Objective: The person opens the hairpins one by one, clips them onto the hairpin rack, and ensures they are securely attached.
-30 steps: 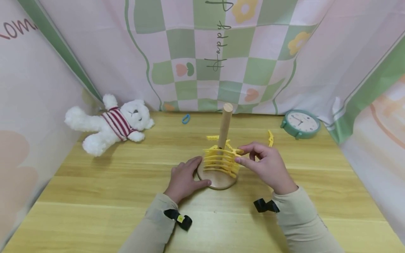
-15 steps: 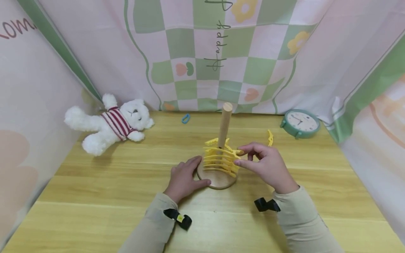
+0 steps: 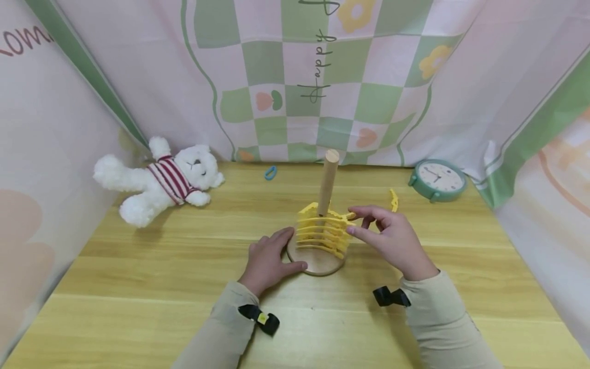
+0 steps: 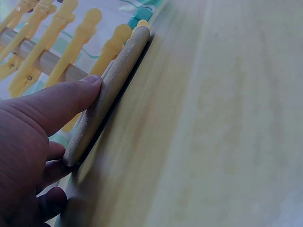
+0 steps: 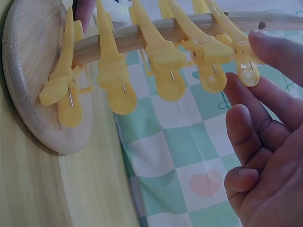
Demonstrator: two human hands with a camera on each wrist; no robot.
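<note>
A wooden stand with an upright rod and a round base stands on the table. Several yellow hair clips are stacked along the rod's lower part, their jaws around it. My left hand holds the base at its left edge, thumb on the near rim, fingers farther round it. With thumb and index finger, my right hand pinches the end of the topmost clip; its other fingers are curled loosely. The far ends of the clips are partly hidden behind the rod in the head view.
Behind the right hand lies a loose yellow clip. A green clock rests at the back right, a small blue ring-like piece at the back. A white plush bear lies at the left. Curtains hang behind the table.
The top clip's far arm has swung down and in line with the clips below it. My right hand has shifted slightly right. The left hand has stayed on the base.
</note>
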